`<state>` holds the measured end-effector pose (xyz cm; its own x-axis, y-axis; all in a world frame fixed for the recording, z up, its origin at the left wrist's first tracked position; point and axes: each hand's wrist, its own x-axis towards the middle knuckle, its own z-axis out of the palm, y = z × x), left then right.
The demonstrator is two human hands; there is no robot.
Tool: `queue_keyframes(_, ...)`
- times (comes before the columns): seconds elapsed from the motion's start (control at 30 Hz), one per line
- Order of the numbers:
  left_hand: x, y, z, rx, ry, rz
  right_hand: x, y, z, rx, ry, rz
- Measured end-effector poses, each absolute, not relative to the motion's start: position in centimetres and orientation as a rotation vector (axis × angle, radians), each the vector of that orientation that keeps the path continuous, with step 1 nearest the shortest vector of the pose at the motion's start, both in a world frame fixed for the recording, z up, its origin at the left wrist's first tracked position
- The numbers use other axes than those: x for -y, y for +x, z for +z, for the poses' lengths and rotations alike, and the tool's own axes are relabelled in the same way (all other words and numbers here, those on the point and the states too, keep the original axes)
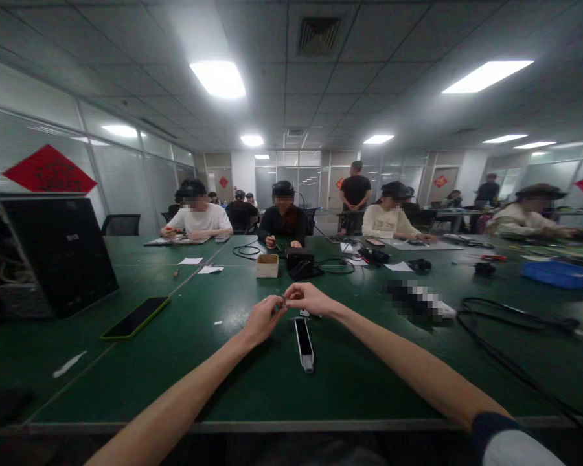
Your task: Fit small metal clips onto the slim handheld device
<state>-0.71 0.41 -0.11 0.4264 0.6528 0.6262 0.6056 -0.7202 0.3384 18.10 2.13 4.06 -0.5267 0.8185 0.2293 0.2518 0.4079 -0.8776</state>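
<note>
One slim white device, dark-faced, lies on the smooth green counter, lower centre; beyond, at centre, left hand and right hand share a pinching grip on an indistinct tiny piece. Left: boxy black tower; upper left: red diamond sign, characters illegible.

A small part sits between left hand and right hand; from them, a slim device lies toward the table's near edge, a box toward the far. Leftward, a phone lies before a computer tower; rightward, a cable before a tray.
</note>
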Motion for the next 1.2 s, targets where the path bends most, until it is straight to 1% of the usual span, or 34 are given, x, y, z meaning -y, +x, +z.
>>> queue_keyframes(0.17, -0.5, -0.7, -0.3, -1.058, 2.513, 1.343, -2.4, 18.0, 3.0, 1.900, -0.877, 1.116)
queue_keyframes(0.33, 0.2, -0.5, 0.6, -1.057, 2.529, 1.279, -1.9, 18.0, 2.5, 1.886, -0.898, 1.089)
queue_keyframes(0.4, 0.3, -0.7, 0.9, -1.072, 2.565, 1.185, -1.1, 18.3, 2.5, 1.948, -0.931, 0.917)
queue_keyframes(0.53, -0.3, -1.3, 0.8, -1.098, 2.648, 0.896, 1.0, 19.9, 2.2, 2.149, -1.103, 0.365)
queue_keyframes(0.63, -0.8, -1.6, 0.6, -1.152, 2.647, 0.723, 2.2, 21.6, 1.6, 2.258, -1.271, 0.150)
queue_keyframes(0.7, -0.8, -1.7, 0.5, -1.186, 2.638, 0.652, 2.6, 22.3, 1.2, 2.323, -1.368, 0.121)
queue_keyframes(0.8, -0.8, -1.4, 0.5, -1.213, 2.618, 0.615, 2.8, 22.6, 0.9, 2.379, -1.435, 0.163)
queue_keyframes(0.93, -0.7, -1.0, 0.3, -1.206, 2.589, 0.633, 2.6, 22.3, 0.9, 2.380, -1.433, 0.201)
queue_keyframes(1.2, -0.3, -0.7, 0.5, -1.187, 2.520, 0.602, 2.1, 22.5, 0.1, 2.385, -1.387, 0.159)
